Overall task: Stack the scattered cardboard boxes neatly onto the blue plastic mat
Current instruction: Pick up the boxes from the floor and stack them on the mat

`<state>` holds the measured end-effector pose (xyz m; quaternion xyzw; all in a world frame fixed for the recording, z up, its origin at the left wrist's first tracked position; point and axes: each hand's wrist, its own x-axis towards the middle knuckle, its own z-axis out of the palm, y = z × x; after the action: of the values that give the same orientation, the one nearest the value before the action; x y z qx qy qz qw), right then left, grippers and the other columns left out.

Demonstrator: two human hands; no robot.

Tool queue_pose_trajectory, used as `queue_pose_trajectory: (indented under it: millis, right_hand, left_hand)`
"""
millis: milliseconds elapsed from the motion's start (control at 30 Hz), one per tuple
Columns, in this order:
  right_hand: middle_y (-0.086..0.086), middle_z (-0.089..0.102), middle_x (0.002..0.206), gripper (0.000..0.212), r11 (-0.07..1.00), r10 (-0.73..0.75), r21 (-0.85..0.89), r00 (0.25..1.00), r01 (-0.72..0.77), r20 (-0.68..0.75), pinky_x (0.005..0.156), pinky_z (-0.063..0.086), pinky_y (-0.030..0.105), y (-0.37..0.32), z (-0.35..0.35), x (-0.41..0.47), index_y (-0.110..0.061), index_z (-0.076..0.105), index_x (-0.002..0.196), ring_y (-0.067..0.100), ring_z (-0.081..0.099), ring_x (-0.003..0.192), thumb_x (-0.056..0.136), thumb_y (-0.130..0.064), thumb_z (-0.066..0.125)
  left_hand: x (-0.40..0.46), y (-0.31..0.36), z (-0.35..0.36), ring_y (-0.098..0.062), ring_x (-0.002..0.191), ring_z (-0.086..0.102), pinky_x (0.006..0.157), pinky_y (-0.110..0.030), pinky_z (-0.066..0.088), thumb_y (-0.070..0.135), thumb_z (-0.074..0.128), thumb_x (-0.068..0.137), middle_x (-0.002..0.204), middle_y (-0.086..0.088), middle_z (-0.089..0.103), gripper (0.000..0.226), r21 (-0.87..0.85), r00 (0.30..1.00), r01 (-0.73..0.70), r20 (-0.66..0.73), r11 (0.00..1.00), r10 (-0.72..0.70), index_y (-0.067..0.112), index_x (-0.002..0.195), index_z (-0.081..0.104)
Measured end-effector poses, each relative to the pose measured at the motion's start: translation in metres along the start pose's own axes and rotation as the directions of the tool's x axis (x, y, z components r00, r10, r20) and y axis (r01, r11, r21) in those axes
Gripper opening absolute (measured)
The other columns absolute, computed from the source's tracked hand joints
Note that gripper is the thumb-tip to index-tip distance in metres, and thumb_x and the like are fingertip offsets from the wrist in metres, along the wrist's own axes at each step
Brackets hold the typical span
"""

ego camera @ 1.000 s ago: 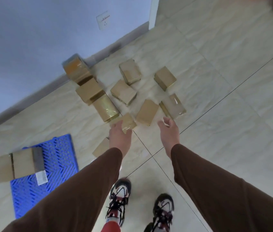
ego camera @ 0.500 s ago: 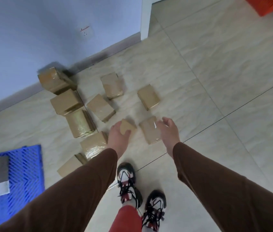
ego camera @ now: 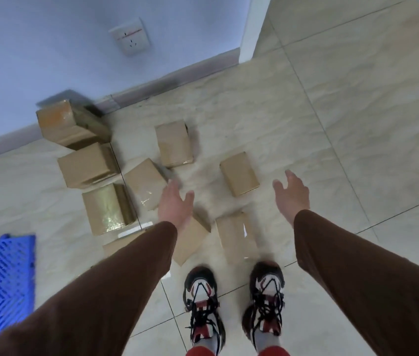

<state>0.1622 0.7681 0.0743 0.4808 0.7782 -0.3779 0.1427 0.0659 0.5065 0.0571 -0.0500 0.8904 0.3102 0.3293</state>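
Several small cardboard boxes lie scattered on the tiled floor. One box [ego camera: 239,174] sits between my two hands, a taped box [ego camera: 236,237] lies just ahead of my shoes, and another box [ego camera: 190,240] is partly hidden under my left wrist. My left hand [ego camera: 175,204] hovers open above the floor beside a tilted box [ego camera: 144,185]. My right hand [ego camera: 292,195] is open too, to the right of the boxes and holding nothing. A corner of the blue plastic mat [ego camera: 0,273] shows at the lower left edge.
More boxes stand along the left: one against the skirting [ego camera: 64,124], one below it [ego camera: 85,165] and a shiny taped one [ego camera: 107,209]. The wall with a socket [ego camera: 130,35] rises behind. My shoes [ego camera: 234,299] stand right behind the nearest boxes.
The view has moved in over the boxes and most of the mat has slid out of sight. Both hands have reached further forward past the nearest boxes and spread open.
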Motion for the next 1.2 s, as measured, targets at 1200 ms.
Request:
queue_pose_trajectory:
  millis: [1200]
  right_hand:
    - [-0.008, 0.064, 0.129, 0.041, 0.91, -0.219, 0.412, 0.899, 0.048, 0.379, 0.083, 0.045, 0.018, -0.163, 0.103, -0.205, -0.027, 0.054, 0.143, 0.007, 0.062, 0.109, 0.106, -0.021, 0.038]
  left_hand:
    - [-0.136, -0.023, -0.119, -0.015, 0.145, 0.035, 0.118, -0.022, 0.026, 0.025, 0.029, 0.109, 0.162, 0.0, 0.034, 0.052, -0.728, 0.979, 0.082, -0.069, 0.68, -0.192, 0.022, 0.16, 0.021]
